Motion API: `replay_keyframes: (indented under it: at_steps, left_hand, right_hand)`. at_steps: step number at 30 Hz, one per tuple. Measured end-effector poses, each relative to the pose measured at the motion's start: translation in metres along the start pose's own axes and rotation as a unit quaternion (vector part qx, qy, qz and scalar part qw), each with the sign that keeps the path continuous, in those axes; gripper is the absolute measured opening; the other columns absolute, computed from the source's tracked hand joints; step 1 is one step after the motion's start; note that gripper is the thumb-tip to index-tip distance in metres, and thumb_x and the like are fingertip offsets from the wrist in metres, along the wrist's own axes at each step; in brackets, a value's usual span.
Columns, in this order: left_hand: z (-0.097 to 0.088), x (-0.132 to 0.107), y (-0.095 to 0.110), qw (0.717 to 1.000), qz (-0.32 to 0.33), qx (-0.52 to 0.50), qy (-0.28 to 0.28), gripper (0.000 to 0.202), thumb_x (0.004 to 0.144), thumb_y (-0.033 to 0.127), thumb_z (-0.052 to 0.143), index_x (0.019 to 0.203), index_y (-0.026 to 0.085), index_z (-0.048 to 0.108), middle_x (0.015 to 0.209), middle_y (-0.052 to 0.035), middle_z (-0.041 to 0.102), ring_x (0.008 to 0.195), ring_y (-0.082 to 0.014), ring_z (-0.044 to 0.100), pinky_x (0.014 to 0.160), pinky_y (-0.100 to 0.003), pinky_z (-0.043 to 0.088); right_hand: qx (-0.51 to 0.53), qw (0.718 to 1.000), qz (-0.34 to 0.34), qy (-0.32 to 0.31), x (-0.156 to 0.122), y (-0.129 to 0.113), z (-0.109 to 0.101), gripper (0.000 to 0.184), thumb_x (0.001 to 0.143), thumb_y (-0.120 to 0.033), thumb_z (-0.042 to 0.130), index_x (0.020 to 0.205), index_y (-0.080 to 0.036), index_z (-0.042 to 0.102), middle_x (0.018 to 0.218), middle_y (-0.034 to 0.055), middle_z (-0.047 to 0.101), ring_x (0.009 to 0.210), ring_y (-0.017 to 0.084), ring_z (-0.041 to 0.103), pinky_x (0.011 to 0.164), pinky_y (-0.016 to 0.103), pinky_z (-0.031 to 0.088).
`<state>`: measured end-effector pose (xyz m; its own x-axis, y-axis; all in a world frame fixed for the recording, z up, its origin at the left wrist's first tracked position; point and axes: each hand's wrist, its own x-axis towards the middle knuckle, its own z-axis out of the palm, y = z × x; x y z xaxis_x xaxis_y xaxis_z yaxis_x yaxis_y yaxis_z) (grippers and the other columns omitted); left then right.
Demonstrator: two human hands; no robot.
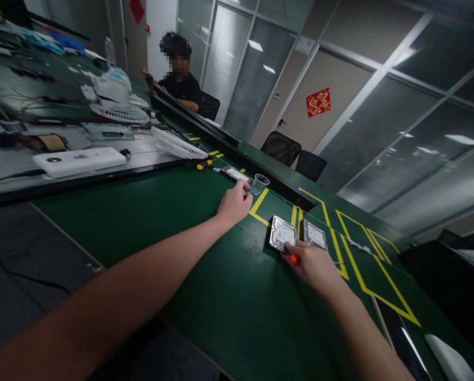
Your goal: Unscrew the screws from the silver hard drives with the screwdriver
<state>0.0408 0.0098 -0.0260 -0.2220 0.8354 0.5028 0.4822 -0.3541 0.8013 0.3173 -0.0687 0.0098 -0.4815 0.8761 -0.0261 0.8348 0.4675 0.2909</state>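
My left hand (pixel 235 203) is beside a clear plastic cup (pixel 259 185), its fingers curled together at the cup's near left side. Whatever they pinch, if anything, is too small to see. In my right hand (pixel 312 262) is a silver hard drive (pixel 283 232), gripped at its near edge and tilted a little off the green tabletop. The same hand also holds an orange-handled screwdriver (pixel 294 259) against the palm, its thin shaft showing to the right. A second hard drive (pixel 314 234) lies just beyond, and another drive (pixel 237 174) sits left of the cup.
Yellow tape lines (pixel 336 241) mark the green table (pixel 229 317). A long black bar (pixel 237 153) runs behind the cup. To the left are a white power bank-like box (pixel 80 161), fan parts (pixel 115 92) and a yellow-black tool (pixel 204 164). A person (pixel 181 84) sits across the table.
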Motion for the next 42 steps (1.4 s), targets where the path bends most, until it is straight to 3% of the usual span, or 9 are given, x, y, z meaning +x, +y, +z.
replay_keyframes:
  at_steps: [9, 17, 23, 25, 28, 31, 34, 39, 42]
  left_hand:
    - [-0.001, 0.000, -0.003, 1.000, 0.005, 0.003, -0.004, 0.014, 0.095, 0.020, 0.054, 0.108, 0.022, 0.057, 0.067, 0.0031, 0.061, 0.064, -0.0169, 0.059, 0.067, -0.030, 0.039]
    - [-0.002, -0.001, -0.003, 1.000, -0.001, 0.018, -0.018, 0.013, 0.095, 0.020, 0.054, 0.108, 0.023, 0.057, 0.067, 0.0030, 0.062, 0.065, -0.0180, 0.062, 0.065, -0.029, 0.040]
    - [-0.004, 0.003, -0.002, 0.999, -0.009, 0.042, -0.021, 0.016, 0.095, 0.021, 0.055, 0.110, 0.022, 0.058, 0.071, 0.0010, 0.065, 0.068, -0.0194, 0.064, 0.066, -0.030, 0.040]
    - [-0.004, 0.003, -0.001, 0.998, -0.010, 0.052, -0.022, 0.017, 0.095, 0.020, 0.054, 0.112, 0.022, 0.058, 0.073, 0.0001, 0.067, 0.070, -0.0198, 0.065, 0.068, -0.031, 0.041]
    - [-0.004, 0.004, 0.000, 0.997, -0.012, 0.070, -0.030, 0.019, 0.097, 0.022, 0.053, 0.115, 0.022, 0.058, 0.078, -0.0020, 0.070, 0.073, -0.0205, 0.067, 0.069, -0.031, 0.042]
    - [-0.006, 0.005, -0.002, 0.994, -0.015, 0.094, -0.045, 0.021, 0.097, 0.023, 0.052, 0.117, 0.022, 0.058, 0.085, -0.0046, 0.072, 0.078, -0.0211, 0.068, 0.071, -0.031, 0.045]
    - [-0.009, 0.008, -0.005, 0.989, -0.015, 0.127, -0.074, 0.020, 0.095, 0.024, 0.054, 0.113, 0.021, 0.062, 0.090, -0.0066, 0.074, 0.079, -0.0215, 0.069, 0.072, -0.032, 0.047]
    - [-0.015, 0.012, -0.009, 0.969, -0.011, 0.180, -0.171, 0.006, 0.084, 0.027, 0.066, 0.086, 0.022, 0.070, 0.091, -0.0090, 0.075, 0.082, -0.0232, 0.069, 0.073, -0.031, 0.051]
    - [-0.016, 0.011, -0.010, 0.950, -0.024, 0.204, -0.236, 0.011, 0.075, 0.029, 0.076, 0.071, 0.021, 0.069, 0.082, -0.0103, 0.074, 0.080, -0.0258, 0.070, 0.074, -0.033, 0.053]
  right_hand:
    - [-0.005, 0.999, 0.049, 0.001, 0.057, 0.020, 0.002, 0.038, 0.099, -0.041, 0.058, 0.129, -0.024, 0.075, 0.114, 0.0129, 0.077, 0.098, 0.029, 0.075, 0.073, 0.033, 0.051]
    - [0.022, 0.993, 0.113, 0.031, 0.073, 0.024, 0.008, 0.042, 0.100, -0.048, 0.057, 0.133, -0.027, 0.073, 0.122, 0.0114, 0.076, 0.106, 0.027, 0.073, 0.083, 0.031, 0.052]
    - [0.029, 0.969, 0.239, 0.053, 0.042, 0.056, 0.011, 0.067, 0.106, -0.062, 0.028, 0.142, -0.021, 0.067, 0.134, 0.0176, 0.071, 0.114, 0.032, 0.072, 0.091, 0.040, 0.055]
    - [0.037, 0.964, 0.263, 0.028, 0.027, 0.066, 0.014, 0.076, 0.102, -0.070, 0.030, 0.143, -0.018, 0.067, 0.132, 0.0202, 0.073, 0.114, 0.035, 0.073, 0.090, 0.042, 0.056]
    - [0.051, 0.964, 0.262, -0.015, 0.007, 0.070, 0.021, 0.078, 0.094, -0.077, 0.045, 0.143, -0.020, 0.067, 0.135, 0.0172, 0.074, 0.116, 0.036, 0.073, 0.092, 0.043, 0.058]
    - [0.051, 0.966, 0.253, -0.026, -0.008, 0.062, 0.025, 0.078, 0.095, -0.071, 0.048, 0.152, -0.020, 0.057, 0.148, 0.0155, 0.066, 0.124, 0.037, 0.070, 0.098, 0.046, 0.057]
    - [0.043, 0.968, 0.245, -0.024, -0.019, 0.047, 0.022, 0.069, 0.099, -0.061, 0.048, 0.151, -0.017, 0.059, 0.148, 0.0169, 0.066, 0.124, 0.038, 0.071, 0.099, 0.048, 0.058]
    - [0.025, 0.976, 0.214, -0.015, -0.049, 0.011, 0.011, 0.056, 0.102, -0.047, 0.048, 0.146, -0.017, 0.064, 0.144, 0.0173, 0.069, 0.116, 0.036, 0.076, 0.095, 0.046, 0.061]
    - [0.022, 0.980, 0.196, -0.015, -0.073, -0.014, 0.005, 0.052, 0.102, -0.042, 0.048, 0.147, -0.021, 0.063, 0.149, 0.0128, 0.065, 0.113, 0.035, 0.077, 0.094, 0.047, 0.063]
